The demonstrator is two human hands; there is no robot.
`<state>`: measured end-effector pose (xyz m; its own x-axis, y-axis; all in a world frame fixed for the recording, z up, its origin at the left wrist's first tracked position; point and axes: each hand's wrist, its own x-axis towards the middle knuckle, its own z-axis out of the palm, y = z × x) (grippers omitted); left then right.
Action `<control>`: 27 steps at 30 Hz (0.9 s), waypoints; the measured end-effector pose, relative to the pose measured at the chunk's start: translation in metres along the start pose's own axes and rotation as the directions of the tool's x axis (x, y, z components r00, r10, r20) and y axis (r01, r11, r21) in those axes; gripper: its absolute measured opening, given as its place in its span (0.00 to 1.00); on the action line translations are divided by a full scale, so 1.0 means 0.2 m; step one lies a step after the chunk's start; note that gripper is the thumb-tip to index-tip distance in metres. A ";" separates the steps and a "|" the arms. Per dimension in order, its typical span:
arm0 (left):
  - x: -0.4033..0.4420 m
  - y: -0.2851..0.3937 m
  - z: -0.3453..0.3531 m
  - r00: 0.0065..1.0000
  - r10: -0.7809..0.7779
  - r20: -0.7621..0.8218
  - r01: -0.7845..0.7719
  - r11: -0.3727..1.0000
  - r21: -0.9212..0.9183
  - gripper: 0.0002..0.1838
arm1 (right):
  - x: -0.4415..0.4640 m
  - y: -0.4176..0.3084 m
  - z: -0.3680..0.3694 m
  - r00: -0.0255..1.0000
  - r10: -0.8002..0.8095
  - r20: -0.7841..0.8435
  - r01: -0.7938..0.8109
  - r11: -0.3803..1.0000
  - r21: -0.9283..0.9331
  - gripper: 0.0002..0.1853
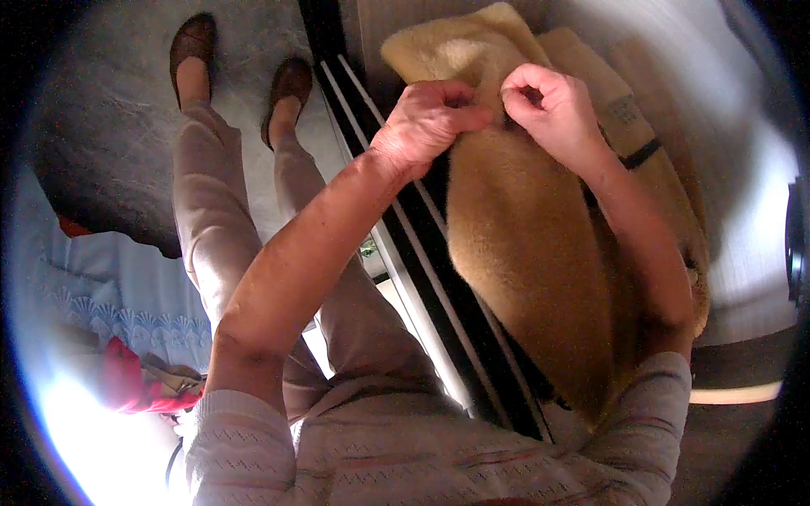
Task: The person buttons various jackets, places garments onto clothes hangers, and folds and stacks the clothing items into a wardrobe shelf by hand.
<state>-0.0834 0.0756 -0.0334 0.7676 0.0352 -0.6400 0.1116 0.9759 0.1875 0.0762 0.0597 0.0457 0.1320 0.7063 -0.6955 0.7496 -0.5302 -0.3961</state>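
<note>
A tan plush garment [523, 211], fuzzy and draped in long folds, hangs in front of me at right of centre. My left hand [430, 122] is closed at its upper part, with thumb and forefinger pinched together against the plush. Close beside it, my right hand [553, 105] is curled in a pinch, fingertips at the cloth. A small dark spot shows on the plush just below the right fingertips. Whatever lies between those fingertips is too small to make out. Behind the right wrist, a paler part of the plush carries faint printing and a dark strap [641, 154].
Black and silver rails [439, 244] run diagonally beside the garment. My legs and brown shoes [194, 42] are at upper left on a grey floor [110, 101]. Light blue fabric [110, 287] with a lacy trim and a red cloth [126, 379] lie at left.
</note>
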 end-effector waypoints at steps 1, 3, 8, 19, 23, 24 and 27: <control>0.00 -0.01 -0.01 1.000 -0.005 0.004 0.005 1.000 0.013 0.13 | 0.00 0.02 0.00 1.000 -0.001 -0.017 0.001 1.000 0.023 0.03; -0.01 -0.03 -0.02 1.000 -0.021 0.023 0.021 1.000 -0.016 0.13 | 0.00 0.11 -0.08 0.975 0.221 -0.018 -0.211 0.949 0.232 0.05; -0.01 -0.04 -0.03 0.990 -0.056 0.131 0.089 0.961 -0.261 0.16 | -0.02 0.02 -0.15 0.947 0.281 0.156 -0.322 0.846 0.426 0.06; 0.00 -0.03 -0.04 0.982 -0.027 0.188 0.102 0.909 -0.405 0.19 | -0.05 -0.06 -0.10 0.992 0.042 0.121 -0.056 0.992 0.110 0.04; 0.01 -0.03 -0.05 0.980 -0.006 0.198 0.087 0.911 -0.402 0.18 | -0.05 -0.03 -0.08 0.997 0.058 0.060 -0.068 0.978 0.196 0.04; 0.01 -0.03 -0.05 0.979 -0.002 0.203 0.085 0.914 -0.396 0.18 | -0.04 -0.04 -0.07 0.998 0.058 0.039 -0.064 0.977 0.202 0.04; 0.00 -0.01 -0.05 0.982 -0.020 0.189 0.095 0.912 -0.399 0.17 | -0.05 -0.05 -0.07 0.997 0.079 -0.005 -0.076 0.972 0.222 0.05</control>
<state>-0.0905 0.0759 -0.0419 0.8704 -0.0256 -0.4916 -0.0769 0.9793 -0.1872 0.0766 0.0647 0.0646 0.1941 0.6642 -0.7220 0.5746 -0.6735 -0.4651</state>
